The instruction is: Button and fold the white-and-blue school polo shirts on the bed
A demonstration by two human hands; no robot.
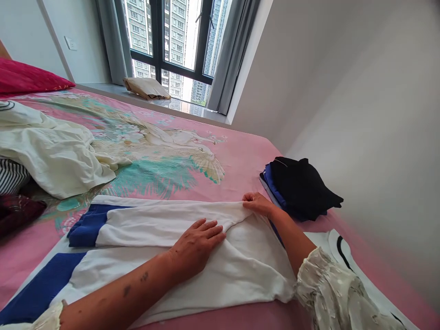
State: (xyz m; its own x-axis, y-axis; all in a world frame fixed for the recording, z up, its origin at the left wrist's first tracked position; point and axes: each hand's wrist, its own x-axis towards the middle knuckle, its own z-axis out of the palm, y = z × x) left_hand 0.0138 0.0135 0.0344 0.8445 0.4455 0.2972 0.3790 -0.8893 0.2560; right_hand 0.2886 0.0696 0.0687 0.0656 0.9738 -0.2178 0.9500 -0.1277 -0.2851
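A white shirt (254, 261) with broad blue bands at its left end lies spread on the bed, one long part laid over the rest. On the middle of it my left hand (199, 247) rests flat, palm down with fingers stretched out. Further right, my right hand (258, 204) pinches the far edge of the white cloth between thumb and fingers. Several soft creases run from between the hands toward the shirt's right end. Beside my right forearm, part of a white garment with black trim (333, 247) shows, partly covered by my sleeve.
A stack of folded dark clothes (302, 185), black on top, sits at the right near the wall. Crumpled cream cloth (65, 151) and a dark red garment (19, 213) lie left. The pink bedspread (240, 156) reaches a window ledge holding a brown paper bag (146, 88).
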